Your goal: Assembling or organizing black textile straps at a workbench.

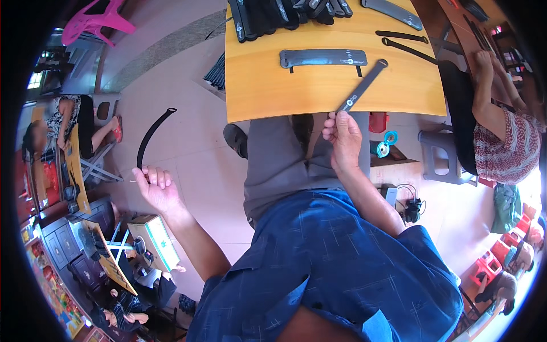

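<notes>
Out to the left, off the table, my left hand [158, 191] pinches one end of a black strap [149, 135]. The strap curves upward to a small loop at its far tip. My right hand [345, 139], at the table's near edge, grips the lower end of a dark grey strap [364, 85] with pale print. That strap slants up over the wooden table [262, 91], with a slotted end. Beyond it lies a flat, shiny grey sleeve [319, 58] with two short black tabs beneath. Two black straps [405, 48] with looped ends lie to its right.
Several black straps [273, 14] are bunched at the table's far edge, beside another grey sleeve [393, 12]. Below the table's right side is a teal-lidded container [383, 147]. A grey stool [439, 151] and a seated person [504, 134] are at right; another person sits at left.
</notes>
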A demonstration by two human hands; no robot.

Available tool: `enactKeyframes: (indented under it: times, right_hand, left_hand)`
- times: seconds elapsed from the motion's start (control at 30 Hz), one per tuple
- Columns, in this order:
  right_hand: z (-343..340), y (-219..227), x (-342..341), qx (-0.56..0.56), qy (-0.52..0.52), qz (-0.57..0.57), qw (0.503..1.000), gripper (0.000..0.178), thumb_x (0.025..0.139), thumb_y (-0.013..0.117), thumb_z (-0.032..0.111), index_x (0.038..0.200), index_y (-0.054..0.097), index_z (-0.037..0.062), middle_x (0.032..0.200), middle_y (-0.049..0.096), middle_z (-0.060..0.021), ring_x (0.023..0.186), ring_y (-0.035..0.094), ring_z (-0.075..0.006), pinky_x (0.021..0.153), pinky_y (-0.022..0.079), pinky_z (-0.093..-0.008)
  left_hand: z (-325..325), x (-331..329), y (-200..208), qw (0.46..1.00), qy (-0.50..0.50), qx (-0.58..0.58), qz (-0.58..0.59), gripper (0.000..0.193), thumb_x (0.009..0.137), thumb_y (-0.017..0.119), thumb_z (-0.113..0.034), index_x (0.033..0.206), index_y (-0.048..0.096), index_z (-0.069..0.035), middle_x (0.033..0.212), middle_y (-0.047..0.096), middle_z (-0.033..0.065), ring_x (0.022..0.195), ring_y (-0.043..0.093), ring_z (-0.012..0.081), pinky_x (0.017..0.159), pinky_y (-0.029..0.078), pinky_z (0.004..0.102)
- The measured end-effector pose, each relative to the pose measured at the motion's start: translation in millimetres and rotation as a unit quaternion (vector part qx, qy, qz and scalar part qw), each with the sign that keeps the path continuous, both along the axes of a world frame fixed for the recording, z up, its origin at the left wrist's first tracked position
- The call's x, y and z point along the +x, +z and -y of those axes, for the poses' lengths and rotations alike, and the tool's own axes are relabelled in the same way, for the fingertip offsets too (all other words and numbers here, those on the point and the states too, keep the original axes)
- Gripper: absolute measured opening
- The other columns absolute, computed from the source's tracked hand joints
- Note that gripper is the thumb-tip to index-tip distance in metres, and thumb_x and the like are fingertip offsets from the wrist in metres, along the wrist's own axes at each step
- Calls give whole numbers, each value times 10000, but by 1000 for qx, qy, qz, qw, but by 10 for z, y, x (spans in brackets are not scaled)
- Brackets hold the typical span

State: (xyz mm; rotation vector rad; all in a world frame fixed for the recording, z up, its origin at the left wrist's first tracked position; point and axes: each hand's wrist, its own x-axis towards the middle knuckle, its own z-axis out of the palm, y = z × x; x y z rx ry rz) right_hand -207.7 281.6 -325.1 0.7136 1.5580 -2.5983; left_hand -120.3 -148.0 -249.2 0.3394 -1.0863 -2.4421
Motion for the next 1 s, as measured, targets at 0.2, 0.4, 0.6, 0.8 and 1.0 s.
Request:
enactKeyframes:
  times: [0.2,0.4,0.6,0.8,1.0]
  right_hand:
    - [38,-2,-16,-37,-18,-5,999,342,1112,523,418,1054,634,100,846,663,4,717,620,-102,677,533,-261]
    - [107,-69,-19,-106,-33,18,994,387,1115,474,484,1014,594,130,830,647,4,710,615,-121,689,532,-289]
    - [173,36,114,-171,21,8,985,397,1115,469,487,1087,603,114,900,674,-18,790,656,-149,746,539,-310]
    - [472,781,352,-153,368,-48,916,489,1120,448,471,1289,581,32,1049,687,-83,968,675,-174,875,547,-337]
    - [209,1104,179,-166,277,-101,941,425,1113,497,405,1221,600,7,872,643,-41,736,604,-97,708,493,-232]
  left_hand:
    - [-294,-47,203,1000,3,-15,-4,412,1144,445,-390,922,600,-79,612,426,-21,459,364,87,439,354,241]
    - [-572,-125,312,996,0,-87,12,378,1140,464,-373,966,605,-68,633,413,-38,477,346,72,444,333,237]
    - [-1194,-177,541,990,-21,-138,31,274,1119,519,-347,1077,578,-83,646,386,-50,498,310,49,441,276,232]
    - [-1979,-189,697,958,-131,-255,1,371,1069,606,-374,941,494,-44,672,466,-15,502,341,50,470,277,232]
    - [-2289,-202,700,919,-204,-337,-1,305,1054,633,-249,884,612,3,703,574,-12,608,457,43,552,344,237]
